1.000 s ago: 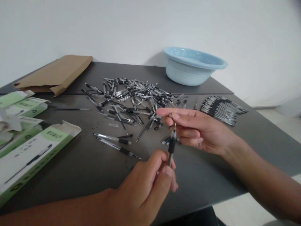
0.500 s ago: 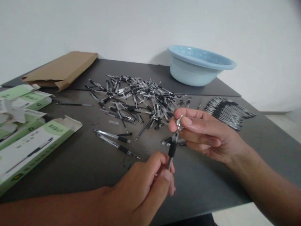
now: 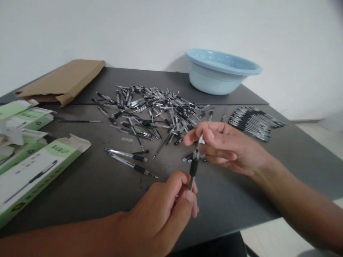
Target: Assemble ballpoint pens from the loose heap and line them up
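Over the near side of the counter (image 3: 241, 200), the person's left hand (image 3: 166, 210) has its grip closed round a pen (image 3: 194, 167), writing end up, leaning slightly. The right hand (image 3: 227, 144) pinches a small pale tip (image 3: 201, 140) between thumb and forefinger, right at the pen's point; from where I stand, I can't tell whether the two are seated together. It looks to me like the step of fitting or removing that tip, and the next move would call for a steady barrel with both parts in line. Beyond the hands lies a loose pile (image 3: 166, 103) of pens, with a neat row (image 3: 249, 121) of them to the right.
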The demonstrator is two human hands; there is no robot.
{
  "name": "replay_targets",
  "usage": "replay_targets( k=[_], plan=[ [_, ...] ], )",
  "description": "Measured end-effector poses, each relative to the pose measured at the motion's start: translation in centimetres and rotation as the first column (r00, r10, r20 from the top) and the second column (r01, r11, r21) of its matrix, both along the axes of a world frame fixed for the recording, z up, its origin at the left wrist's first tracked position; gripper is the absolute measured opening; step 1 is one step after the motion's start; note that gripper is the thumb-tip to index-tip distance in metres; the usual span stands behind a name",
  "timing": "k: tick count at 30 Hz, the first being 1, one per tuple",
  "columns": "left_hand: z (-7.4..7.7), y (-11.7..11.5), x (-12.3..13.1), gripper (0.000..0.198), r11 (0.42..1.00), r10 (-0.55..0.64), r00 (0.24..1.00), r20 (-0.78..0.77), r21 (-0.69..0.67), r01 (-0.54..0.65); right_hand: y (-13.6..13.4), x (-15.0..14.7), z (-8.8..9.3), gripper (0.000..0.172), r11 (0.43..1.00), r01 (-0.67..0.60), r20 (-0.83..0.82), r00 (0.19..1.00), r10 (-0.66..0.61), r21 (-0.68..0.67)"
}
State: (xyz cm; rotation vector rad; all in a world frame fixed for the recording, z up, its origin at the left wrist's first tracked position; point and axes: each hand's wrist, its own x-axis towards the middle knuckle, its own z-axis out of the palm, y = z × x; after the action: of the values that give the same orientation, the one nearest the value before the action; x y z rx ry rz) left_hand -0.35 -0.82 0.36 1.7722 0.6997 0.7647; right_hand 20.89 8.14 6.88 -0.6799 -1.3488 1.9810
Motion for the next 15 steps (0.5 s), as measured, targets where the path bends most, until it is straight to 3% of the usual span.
replay_targets(
  k=[5,15],
  plan=[
    [-0.03,-0.12,0.10,0.023,1.000,0.017,1.000,-0.005,-0.012,-0.017,-0.01,-0.13,0.10,0.030,0.992,0.052,0.054,0.997,-0.058,0.119],
    [0.44,-0.51,0.36,0.022,0.998,0.049,0.999,-0.013,-0.030,-0.049,0.55,0.49,-0.26,0.025,0.973,0.057,0.108,0.991,-0.083,0.224]
  ],
)
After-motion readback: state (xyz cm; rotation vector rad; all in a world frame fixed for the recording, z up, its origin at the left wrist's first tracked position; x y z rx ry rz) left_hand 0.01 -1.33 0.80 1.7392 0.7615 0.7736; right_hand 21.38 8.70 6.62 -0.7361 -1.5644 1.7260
